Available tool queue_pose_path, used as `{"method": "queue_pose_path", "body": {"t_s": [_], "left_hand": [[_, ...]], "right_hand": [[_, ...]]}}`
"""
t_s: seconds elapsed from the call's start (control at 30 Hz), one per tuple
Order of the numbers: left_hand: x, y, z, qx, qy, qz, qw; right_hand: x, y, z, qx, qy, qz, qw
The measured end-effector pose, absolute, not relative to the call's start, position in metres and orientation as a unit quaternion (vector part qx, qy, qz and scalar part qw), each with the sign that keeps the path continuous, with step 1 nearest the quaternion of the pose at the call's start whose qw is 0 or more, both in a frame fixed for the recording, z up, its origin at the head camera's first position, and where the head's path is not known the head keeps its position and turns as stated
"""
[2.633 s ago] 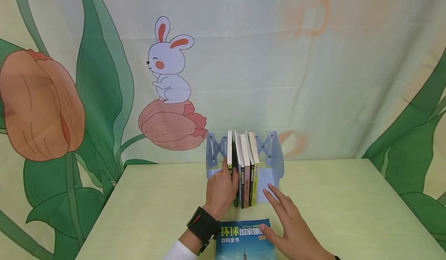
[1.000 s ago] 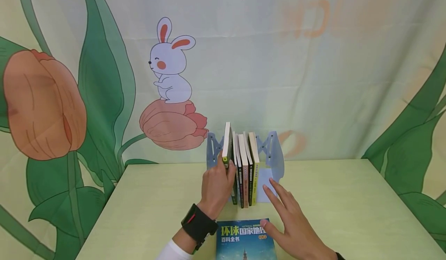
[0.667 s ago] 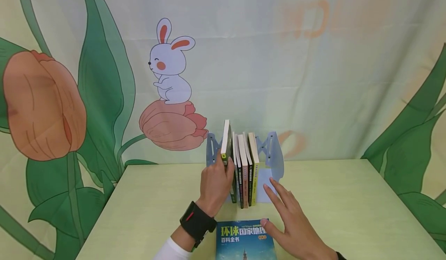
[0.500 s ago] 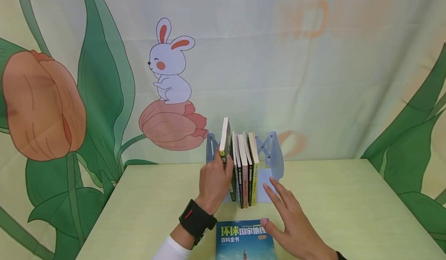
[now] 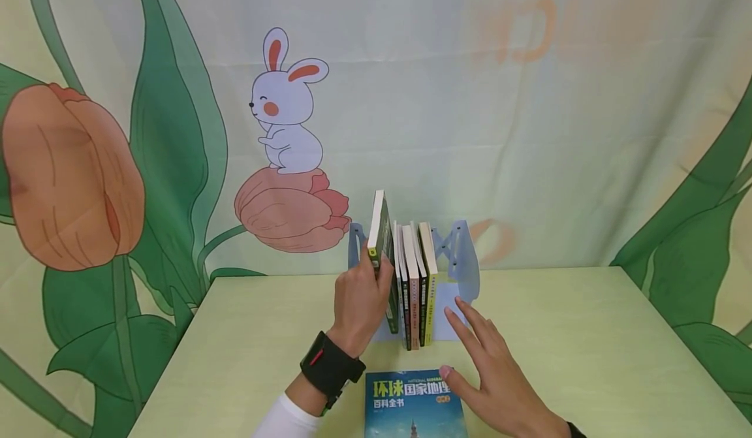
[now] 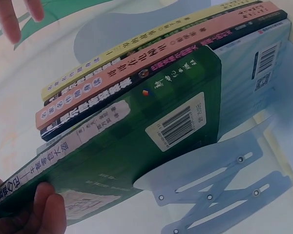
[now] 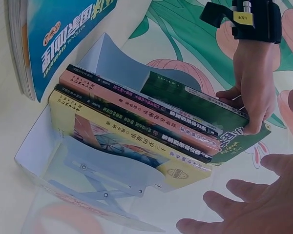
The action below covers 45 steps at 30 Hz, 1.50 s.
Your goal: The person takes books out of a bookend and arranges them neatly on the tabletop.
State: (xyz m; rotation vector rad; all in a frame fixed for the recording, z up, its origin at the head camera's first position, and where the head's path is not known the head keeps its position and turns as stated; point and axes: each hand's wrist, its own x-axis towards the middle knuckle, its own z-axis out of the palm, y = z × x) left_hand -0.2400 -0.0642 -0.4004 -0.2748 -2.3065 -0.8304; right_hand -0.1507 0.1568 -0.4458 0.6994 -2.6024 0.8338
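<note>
My left hand (image 5: 360, 301) grips a dark green book (image 6: 156, 131) by the top of its spine, thumb on one cover and fingers on the other. The green book is tilted and stands higher than the row of books (image 5: 416, 275) on its right, its lower edge still beside them. A light blue metal bookend stand (image 5: 467, 262) holds this row upright; its left plate is partly hidden by the green book and my hand. My right hand (image 5: 496, 379) hovers with spread fingers to the right of the row, holding nothing.
A thick blue book (image 5: 414, 402) with a tower on its cover lies flat at the table's front, partly under my right thumb in the head view. The pale yellow-green table (image 5: 587, 346) reaches back to a printed curtain (image 5: 411, 98) with tulips and a rabbit.
My left hand has drawn the green book upward and left, out of line with the others, tilting it. The right hand has stayed almost where it was.
</note>
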Motion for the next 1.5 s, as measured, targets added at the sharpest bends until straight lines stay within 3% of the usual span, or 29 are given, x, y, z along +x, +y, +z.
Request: {"method": "queue_pose_path", "body": {"t_s": [0.93,1.5], "left_hand": [[-0.239,-0.068,-0.376,-0.123,-0.865,-0.314,0.373],[-0.235,-0.07,-0.359,-0.132,-0.848,-0.321,0.401]], "right_hand": [[-0.149,0.157,-0.44,0.238,-0.913,0.295,0.15],[-0.149,0.156,-0.433,0.254,-0.901,0.301,0.181]]}}
